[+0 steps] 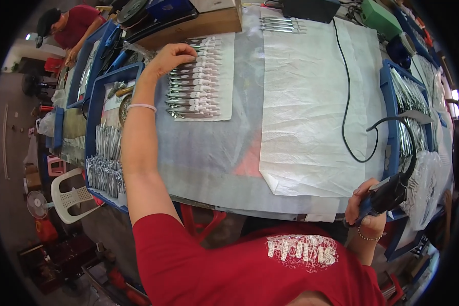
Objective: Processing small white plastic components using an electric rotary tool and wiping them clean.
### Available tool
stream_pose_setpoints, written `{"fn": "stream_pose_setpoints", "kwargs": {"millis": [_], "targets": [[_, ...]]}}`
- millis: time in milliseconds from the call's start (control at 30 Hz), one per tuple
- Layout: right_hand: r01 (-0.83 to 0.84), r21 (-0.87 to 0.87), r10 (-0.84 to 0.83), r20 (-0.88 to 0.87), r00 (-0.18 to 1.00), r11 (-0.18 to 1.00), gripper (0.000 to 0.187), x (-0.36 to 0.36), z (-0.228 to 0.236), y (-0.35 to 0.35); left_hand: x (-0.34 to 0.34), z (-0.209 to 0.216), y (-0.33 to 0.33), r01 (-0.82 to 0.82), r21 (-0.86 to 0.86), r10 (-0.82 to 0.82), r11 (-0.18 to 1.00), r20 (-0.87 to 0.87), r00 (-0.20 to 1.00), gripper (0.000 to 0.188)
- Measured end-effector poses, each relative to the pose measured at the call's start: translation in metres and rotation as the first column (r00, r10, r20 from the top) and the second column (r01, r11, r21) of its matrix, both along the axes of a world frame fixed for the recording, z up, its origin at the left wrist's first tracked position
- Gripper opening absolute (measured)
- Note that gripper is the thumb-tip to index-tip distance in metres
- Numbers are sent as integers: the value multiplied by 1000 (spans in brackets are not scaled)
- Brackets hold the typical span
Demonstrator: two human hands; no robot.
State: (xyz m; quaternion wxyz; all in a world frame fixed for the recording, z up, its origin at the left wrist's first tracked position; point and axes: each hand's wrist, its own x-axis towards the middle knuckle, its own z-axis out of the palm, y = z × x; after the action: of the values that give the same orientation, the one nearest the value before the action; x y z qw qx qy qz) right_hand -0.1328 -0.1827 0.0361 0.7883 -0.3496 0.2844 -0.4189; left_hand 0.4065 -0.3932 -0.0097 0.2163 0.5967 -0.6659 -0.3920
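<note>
My left hand [174,58] reaches over a row of slim silver metal pieces [191,94] with white parts at their right ends. Its thumb and fingers are pinched together at the upper part of the row; what is between the fingertips is hidden. The pieces lie side by side on a white cloth [226,76]. Near the front right edge of the table, my right hand [364,206] is wrapped round a black corded hand tool [390,193], held above the table edge.
A wide white cloth [311,117] covers the table's right half, with a black cable [348,86] across it. Several silver pieces [283,24] lie at its far end. Blue trays of metal pieces stand left [88,137] and right [386,97]. Another person [76,28] works far left.
</note>
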Motion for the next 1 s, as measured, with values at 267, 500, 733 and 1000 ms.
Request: {"fn": "stream_pose_setpoints", "kwargs": {"millis": [267,500,733,1000], "targets": [[-22,33,20,69,997,999,59,-4,-3,8,0,-9,6,14,-185,14,983,149,989,19],[-12,132,4,63,998,991,61,-9,5,17,-1,-1,18,96,-418,25,903,276,961,21],[-33,74,32,17,999,997,66,-6,13,12,-139,63,99,137,-417,-105,899,98,990,19],[-27,111,38,-95,995,994,66,-33,37,35,-263,27,212,658,-309,-503,687,452,737,29]]}}
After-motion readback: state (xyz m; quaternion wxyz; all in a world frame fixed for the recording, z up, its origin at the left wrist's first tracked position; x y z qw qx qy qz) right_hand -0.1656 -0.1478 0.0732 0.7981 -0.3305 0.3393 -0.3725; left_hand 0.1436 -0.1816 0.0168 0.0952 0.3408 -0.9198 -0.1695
